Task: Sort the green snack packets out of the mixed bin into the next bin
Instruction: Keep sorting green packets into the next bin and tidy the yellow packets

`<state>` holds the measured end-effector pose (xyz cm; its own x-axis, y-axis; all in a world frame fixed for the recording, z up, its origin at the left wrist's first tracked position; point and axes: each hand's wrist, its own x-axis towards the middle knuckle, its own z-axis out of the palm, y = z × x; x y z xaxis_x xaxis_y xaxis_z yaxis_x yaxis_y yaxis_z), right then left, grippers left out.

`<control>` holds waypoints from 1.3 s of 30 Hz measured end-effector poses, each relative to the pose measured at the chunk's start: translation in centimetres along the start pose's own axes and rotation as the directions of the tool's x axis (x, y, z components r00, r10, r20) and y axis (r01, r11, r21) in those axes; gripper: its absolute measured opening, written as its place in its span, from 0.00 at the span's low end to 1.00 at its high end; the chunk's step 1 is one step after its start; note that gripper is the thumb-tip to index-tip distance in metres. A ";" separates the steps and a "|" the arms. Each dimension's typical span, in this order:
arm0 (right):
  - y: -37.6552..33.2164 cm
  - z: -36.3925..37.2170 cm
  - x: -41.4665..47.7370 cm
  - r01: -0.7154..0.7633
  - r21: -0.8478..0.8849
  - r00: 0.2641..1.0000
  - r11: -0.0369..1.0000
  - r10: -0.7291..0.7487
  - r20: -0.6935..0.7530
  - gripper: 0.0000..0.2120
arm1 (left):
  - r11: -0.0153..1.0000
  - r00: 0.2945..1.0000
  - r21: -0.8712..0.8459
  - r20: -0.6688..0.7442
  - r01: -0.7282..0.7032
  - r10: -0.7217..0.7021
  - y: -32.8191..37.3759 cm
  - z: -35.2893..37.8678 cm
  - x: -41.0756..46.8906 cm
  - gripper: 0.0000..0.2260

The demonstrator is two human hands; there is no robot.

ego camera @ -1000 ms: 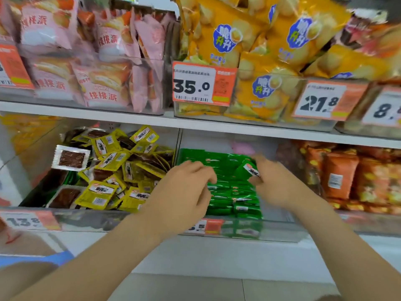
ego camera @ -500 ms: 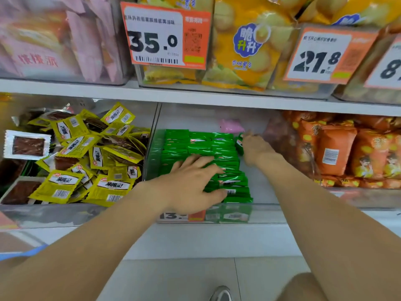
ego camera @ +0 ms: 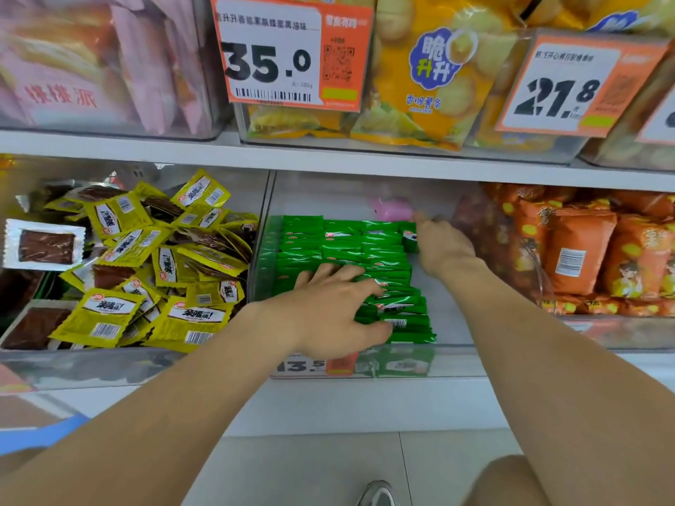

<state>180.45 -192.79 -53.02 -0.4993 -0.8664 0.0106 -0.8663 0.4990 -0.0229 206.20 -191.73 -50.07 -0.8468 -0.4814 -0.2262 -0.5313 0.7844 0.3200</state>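
Observation:
Green snack packets [ego camera: 339,246] lie in neat rows in the clear middle bin [ego camera: 453,315]. My left hand [ego camera: 336,312] rests flat on the front rows with its fingers spread. At the back right corner of the stack, my right hand [ego camera: 443,246] pinches one green packet [ego camera: 410,238] that stands on edge against the rows. The mixed bin [ego camera: 109,363] on the left holds yellow packets [ego camera: 146,272] and brown vacuum packs [ego camera: 44,246]. A sliver of green shows under its pile at the left.
Orange snack bags [ego camera: 584,250] fill the bin on the right. A small pink thing [ego camera: 392,209] lies behind the green rows. The shelf [ego camera: 328,158] above carries bins of pink and yellow bags with price tags [ego camera: 288,52]. A 13.5 tag [ego camera: 303,367] hangs below my left hand.
My right hand has carried the green packet from above the stack to its back right corner. My left hand has flattened onto the front rows. The view has moved closer.

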 end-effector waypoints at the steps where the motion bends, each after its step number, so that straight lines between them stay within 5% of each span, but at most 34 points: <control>1: 0.0 -0.1 0.0 0.001 -0.019 1.000 1.000 -0.001 -0.002 0.29 | 1.000 1.000 0.002 0.002 -0.001 0.001 0.0 0.0 0.1 0.28; 5: -0.4 -0.1 0.3 0.006 -0.006 0.997 1.000 -0.006 0.079 0.31 | 1.000 1.000 0.015 0.008 0.004 -0.004 0.0 0.0 0.3 0.28; 13: -1.2 0.0 0.2 -0.213 0.317 0.965 0.924 0.249 -0.079 0.42 | 1.000 1.000 0.031 0.001 -0.002 0.002 0.0 0.2 0.4 0.27; 18: -0.9 0.3 0.0 -0.197 0.410 0.964 0.890 0.253 -0.085 0.38 | 0.999 1.000 0.035 0.010 0.000 0.000 0.1 0.2 0.5 0.27; 26: -1.4 0.0 -0.8 -0.206 0.069 0.953 0.976 0.216 -0.211 0.28 | 0.998 0.994 0.059 -0.109 -0.017 0.023 0.1 0.3 -0.1 0.27; 30: -2.7 -1.1 -2.2 -0.184 0.004 0.965 0.983 0.181 -0.191 0.29 | 0.977 0.923 0.211 -0.370 -0.031 0.109 0.5 0.1 -1.6 0.21; 34: -5.9 -4.6 -6.6 0.037 0.203 0.973 0.978 0.011 -0.231 0.17 | 0.979 0.806 0.198 -0.569 -0.057 0.162 0.2 -0.9 -4.5 0.11; 39: -12.7 -8.3 -13.8 0.395 0.445 0.906 0.804 -0.258 -0.337 0.13 | 0.984 0.615 -0.098 -0.770 0.147 -0.168 -1.2 -3.4 -10.1 0.06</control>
<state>198.23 -187.06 -44.55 -0.2331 -0.9065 0.3519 -0.8871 0.0500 -0.4588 215.36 -189.14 -45.02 -0.4495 -0.7292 0.5160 -0.6495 0.6633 0.3716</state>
